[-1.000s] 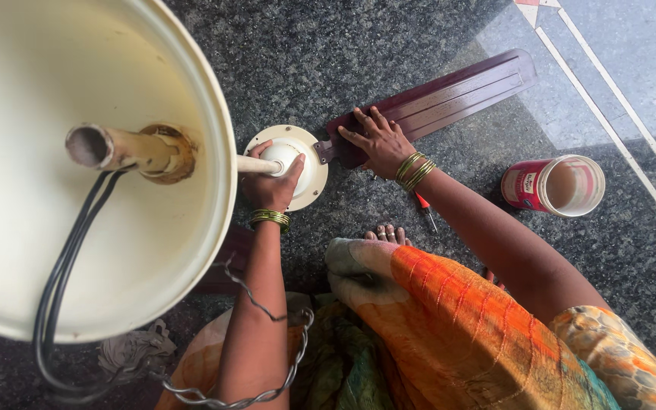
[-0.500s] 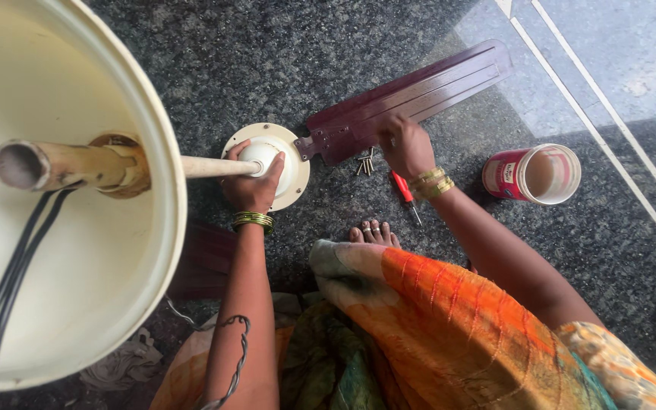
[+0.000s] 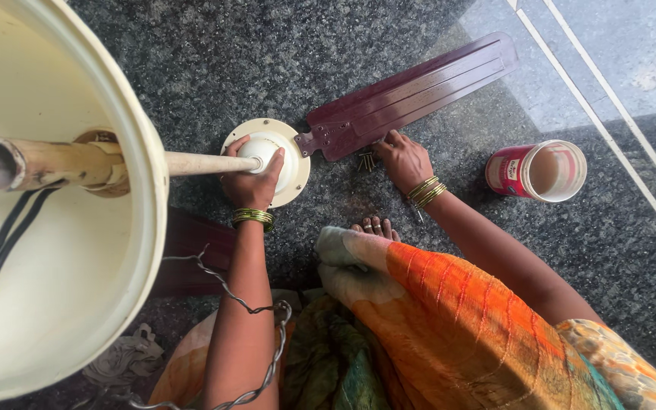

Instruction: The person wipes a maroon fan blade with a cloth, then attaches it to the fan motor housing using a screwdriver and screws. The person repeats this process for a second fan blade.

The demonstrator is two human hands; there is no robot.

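Head view: the left hand [image 3: 253, 181] wraps around the white dome of the cream fan hub [image 3: 267, 160], fingers curled together against it where the cream rod [image 3: 205, 163] enters; that grip matches the earlier pictures, so the hub is kept steady; the big cream canopy [image 3: 119, 250] fills the view to the left of the hub. To the right of the hub lies the maroon fan blade [image 3: 411, 91], its bracket end touching the hub's rim; the right hand [image 3: 404, 159], which lay flat on the blade a second ago, has come off it and now rests on the granite floor [image 3: 267, 53] just beside the blade's near edge, fingertips bunched over the small pile of screws [image 3: 366, 159]; whether they pinch one I cannot tell. That shift suggests the work has moved from placing the blade to fastening it. Farther right of the hub, well apart, a red tin [image 3: 534, 170] lies on its side.
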